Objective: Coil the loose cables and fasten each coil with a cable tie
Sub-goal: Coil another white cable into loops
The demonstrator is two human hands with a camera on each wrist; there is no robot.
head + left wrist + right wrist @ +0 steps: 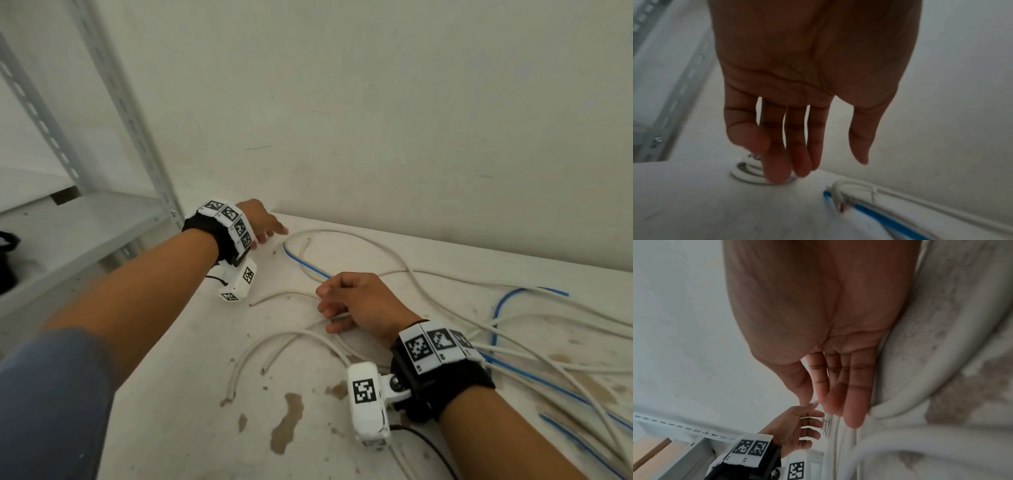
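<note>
Fingers [777,170] of the left hand [262,219] touch a small white coil [744,173].

We extend our left hand [262,219] forward on a nearly straight arm, palm down, fingers [777,170] straight, slightly spread and pointing downward. We hold our right hand [356,301] nearer the body, palm down, fingers [855,405] relaxed and close together, thumb apart. Neither hand forms a grip. Both wrists carry marker-tagged bands.
</note>
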